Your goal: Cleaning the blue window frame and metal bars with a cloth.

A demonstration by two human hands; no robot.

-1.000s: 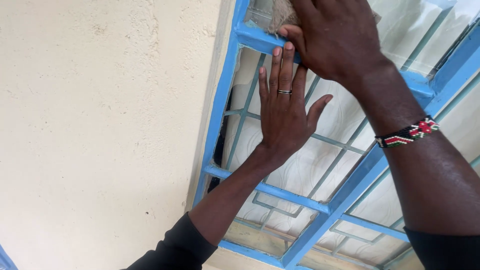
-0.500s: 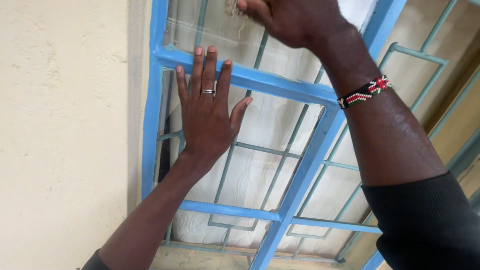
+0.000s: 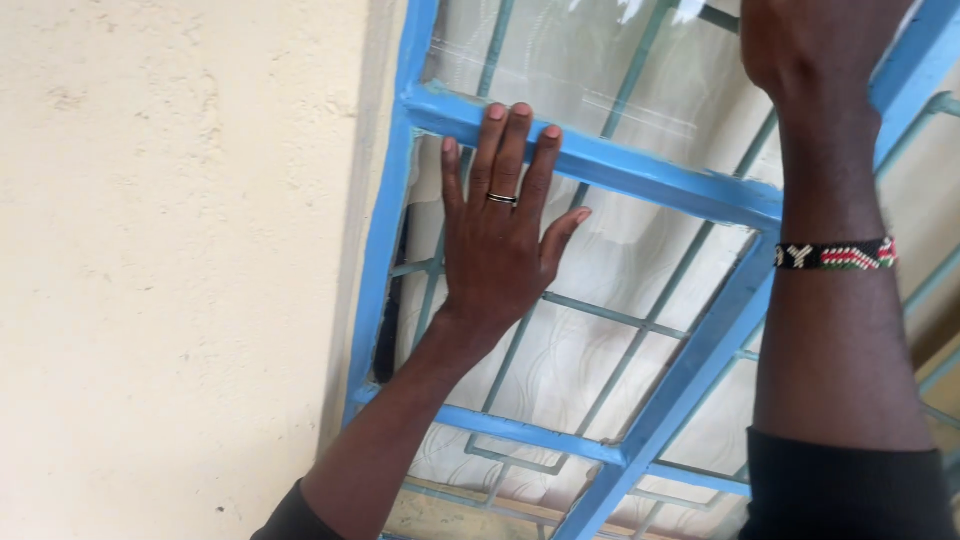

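The left hand (image 3: 497,240) lies flat, grip released, fingers spread on a window pane (image 3: 620,260), with the fingertips (image 3: 520,112) up against the blue crossbar (image 3: 620,165) just above them. The right hand (image 3: 815,45) reaches higher, onto the upper pane (image 3: 570,60) beyond that crossbar; its fingers run out of view at the top edge, so whether its grip is clenched on anything cannot be told. The glass looks thin, rigid, smooth and breakable, likely slippery under a palm, and it offers no hold of its own: pressure seems best kept light and spread wide. The painted frame (image 3: 385,250) to the left of the left hand looks stiff and fixed into the cream wall (image 3: 170,270), the sounder place to brace. Pale green bars (image 3: 600,312) and a white curtain (image 3: 560,350) sit behind the glass.
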